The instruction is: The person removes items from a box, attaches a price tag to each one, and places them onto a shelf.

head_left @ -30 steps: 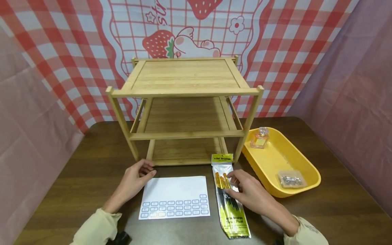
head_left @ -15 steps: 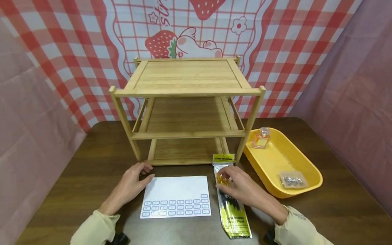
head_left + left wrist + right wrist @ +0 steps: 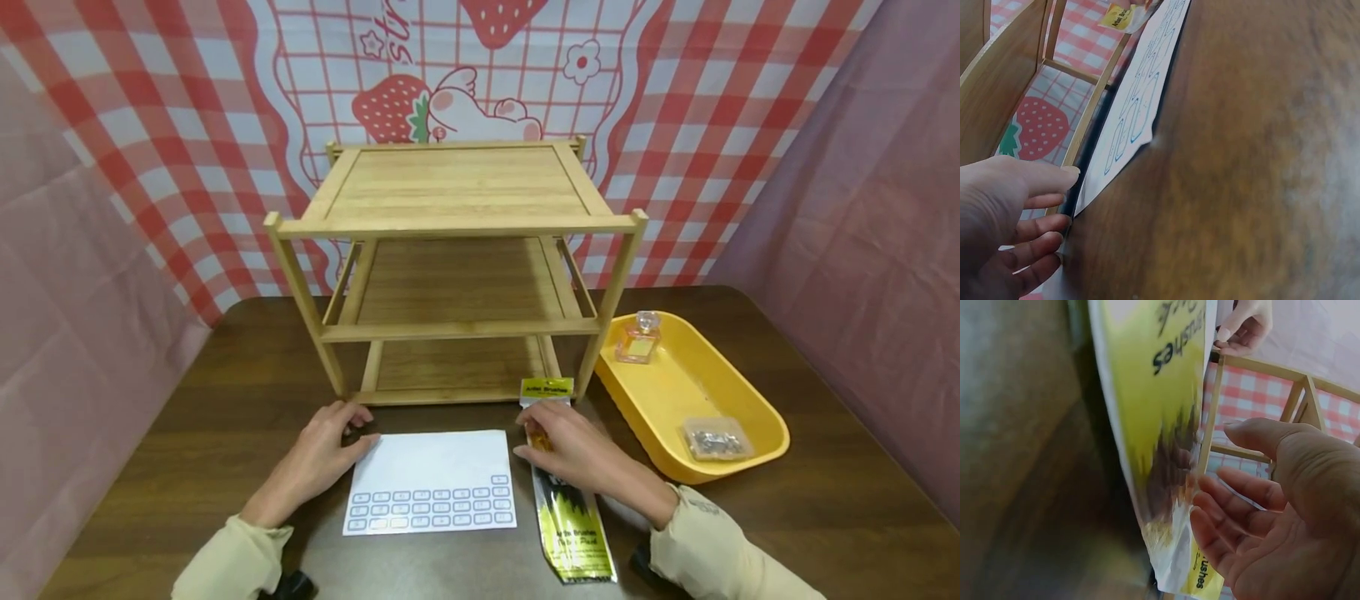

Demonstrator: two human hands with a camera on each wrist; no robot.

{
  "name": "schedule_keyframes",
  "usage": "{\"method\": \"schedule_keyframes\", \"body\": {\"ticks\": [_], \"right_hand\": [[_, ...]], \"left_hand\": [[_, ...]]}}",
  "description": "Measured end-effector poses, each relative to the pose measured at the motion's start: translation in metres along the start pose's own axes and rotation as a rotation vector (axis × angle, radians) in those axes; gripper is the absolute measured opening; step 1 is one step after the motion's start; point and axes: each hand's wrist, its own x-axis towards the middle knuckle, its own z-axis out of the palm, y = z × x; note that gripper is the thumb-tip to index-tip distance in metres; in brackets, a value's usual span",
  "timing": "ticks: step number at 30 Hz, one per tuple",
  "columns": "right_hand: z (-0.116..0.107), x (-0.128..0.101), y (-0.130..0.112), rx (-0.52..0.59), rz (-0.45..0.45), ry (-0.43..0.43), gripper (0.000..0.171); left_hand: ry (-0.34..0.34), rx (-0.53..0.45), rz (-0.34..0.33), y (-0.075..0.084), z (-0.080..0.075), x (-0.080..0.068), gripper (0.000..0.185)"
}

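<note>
A clear and yellow pack of artist brushes [image 3: 572, 533] lies on the dark wooden table [image 3: 187, 417], to the right of a white sheet with blue-outlined labels [image 3: 435, 479]. My right hand [image 3: 540, 433] lies across the pack's upper part. In the right wrist view the fingers [image 3: 1222, 506] touch the pack [image 3: 1147, 381] and the thumb stands apart. My left hand [image 3: 352, 429] rests on the table at the sheet's top left corner. Its fingers [image 3: 1035, 212] are loosely bent beside the sheet's edge [image 3: 1141, 106] and hold nothing.
A three-tier bamboo shelf [image 3: 457, 225] with bare shelves stands just behind both hands. At the right, a yellow tray [image 3: 750, 400] holds a small perfume bottle [image 3: 639, 337] and a clear bag of small metal pieces [image 3: 712, 437]. Checked and pink cloth hangs around the table.
My right hand has slid up and to the left along the brush pack, towards its top. The left hand has barely moved.
</note>
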Motion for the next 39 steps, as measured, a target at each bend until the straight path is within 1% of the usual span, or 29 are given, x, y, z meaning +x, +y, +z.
{"method": "schedule_keyframes", "body": {"ticks": [9, 14, 26, 33, 39], "right_hand": [[0.006, 0.014, -0.001, -0.004, -0.052, -0.040, 0.029], [0.009, 0.019, -0.004, -0.009, -0.017, -0.069, 0.031], [0.014, 0.028, -0.010, -0.013, 0.080, -0.159, 0.040], [0.016, 0.030, -0.013, -0.015, 0.111, -0.183, 0.044], [0.017, 0.032, -0.014, -0.017, 0.140, -0.186, 0.043]], "left_hand": [[0.001, 0.012, 0.021, -0.001, 0.000, -0.002, 0.022], [-0.011, 0.016, 0.023, -0.001, 0.000, -0.002, 0.024], [-0.047, 0.009, -0.009, 0.001, 0.000, -0.001, 0.025], [-0.062, -0.002, -0.006, 0.002, 0.000, 0.000, 0.021], [-0.053, -0.013, 0.000, 0.002, 0.000, -0.001, 0.019]]}}
